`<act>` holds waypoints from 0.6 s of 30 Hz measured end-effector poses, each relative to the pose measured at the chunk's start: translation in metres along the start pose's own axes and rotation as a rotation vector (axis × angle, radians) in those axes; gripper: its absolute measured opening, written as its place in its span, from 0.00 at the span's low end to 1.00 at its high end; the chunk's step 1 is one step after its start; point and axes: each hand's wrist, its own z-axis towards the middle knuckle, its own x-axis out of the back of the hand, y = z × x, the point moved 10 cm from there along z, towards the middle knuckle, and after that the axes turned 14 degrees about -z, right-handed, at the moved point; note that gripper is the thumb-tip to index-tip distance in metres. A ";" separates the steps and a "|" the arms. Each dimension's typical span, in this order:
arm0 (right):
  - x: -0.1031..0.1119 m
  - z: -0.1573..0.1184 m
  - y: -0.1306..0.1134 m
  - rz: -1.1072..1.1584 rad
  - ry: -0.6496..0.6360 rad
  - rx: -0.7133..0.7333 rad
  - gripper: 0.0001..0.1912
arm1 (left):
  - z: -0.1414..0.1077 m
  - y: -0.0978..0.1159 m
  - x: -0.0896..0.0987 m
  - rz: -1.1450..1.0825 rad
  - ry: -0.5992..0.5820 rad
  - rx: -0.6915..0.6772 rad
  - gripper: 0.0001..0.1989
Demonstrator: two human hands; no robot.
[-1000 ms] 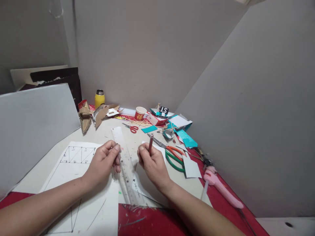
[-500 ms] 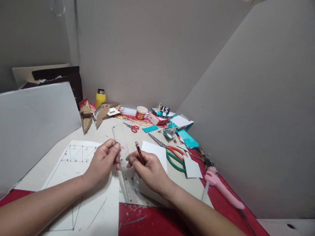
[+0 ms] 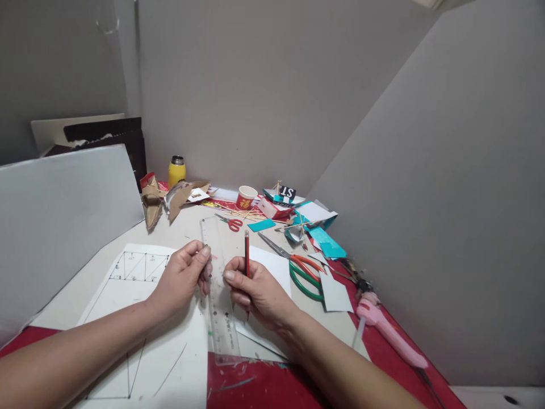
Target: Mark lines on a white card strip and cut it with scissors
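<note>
A clear plastic ruler (image 3: pixel 220 318) is held lengthwise between my hands, its near end over the table's front edge. My left hand (image 3: pixel 187 272) is closed, thumb and fingers pinching the ruler's left edge. In my right hand (image 3: pixel 259 292) a red and black pencil (image 3: pixel 247 250) stands nearly upright, and the fingertips are close to the ruler's right edge; whether they touch it I cannot tell. Under my left forearm lies a white sheet (image 3: pixel 170 369) with a drawn row of triangles and long lines. Another white sheet (image 3: pixel 272 267) is partly hidden behind my right hand.
Large scissors (image 3: pixel 306 281) with green and orange handles and a pink glue gun (image 3: pixel 389 329) lie right. Further back are small red scissors (image 3: pixel 234 225), a paper cup (image 3: pixel 246 199), a yellow bottle (image 3: pixel 176 173), cardboard pieces (image 3: pixel 181 201) and teal scraps (image 3: pixel 326 241). A white board (image 3: pixel 63 221) stands left.
The pencil has swung from leaning to nearly upright in my right hand. The ruler's face has turned more toward me. The whole view has shifted slightly.
</note>
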 end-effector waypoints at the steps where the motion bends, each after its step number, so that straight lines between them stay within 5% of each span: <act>1: 0.000 0.001 0.001 0.009 0.001 -0.003 0.18 | 0.000 0.000 0.000 -0.006 0.001 -0.001 0.17; 18: 0.003 -0.001 0.015 -0.106 0.057 -0.080 0.20 | -0.002 -0.004 0.003 -0.063 0.046 -0.002 0.19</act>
